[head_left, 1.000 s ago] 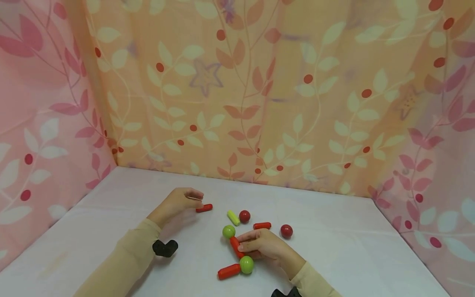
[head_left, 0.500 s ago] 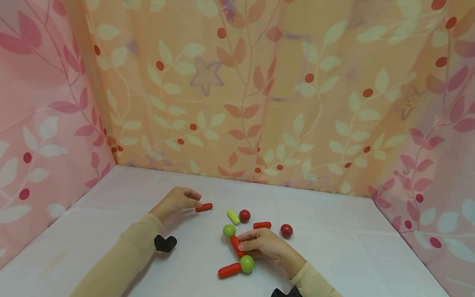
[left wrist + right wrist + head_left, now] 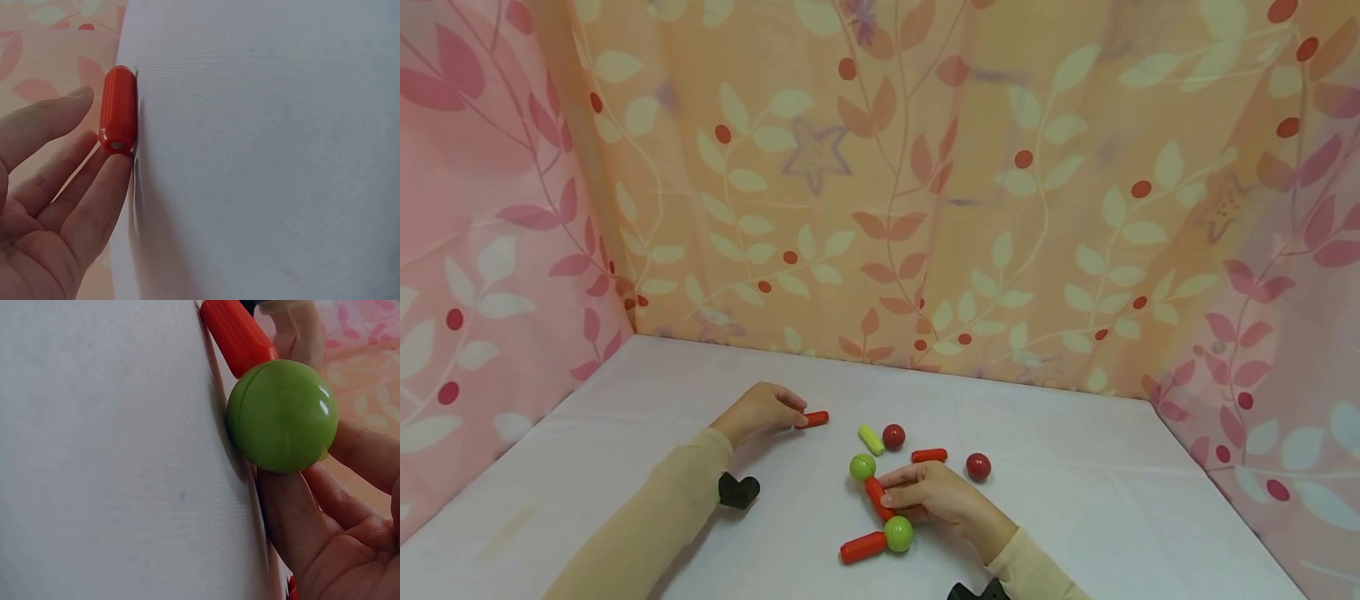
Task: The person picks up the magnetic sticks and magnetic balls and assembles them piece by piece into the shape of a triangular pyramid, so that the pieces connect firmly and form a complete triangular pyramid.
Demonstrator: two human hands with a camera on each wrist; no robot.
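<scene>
Head cam: L hand [image 3: 762,413], thumb/fingers apart, at far-left stick [image 3: 816,419]; R hand [image 3: 942,497] pinches red stick [image 3: 876,497] betw. green balls [image 3: 898,534].

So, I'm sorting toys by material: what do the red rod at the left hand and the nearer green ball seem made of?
Red rod: probably plastic, faintly glossy, with moulded-looking ridges; the grey disc in its end may be metal.
Green ball: likely smooth, shiny plastic, given its highlight and seam.
</scene>
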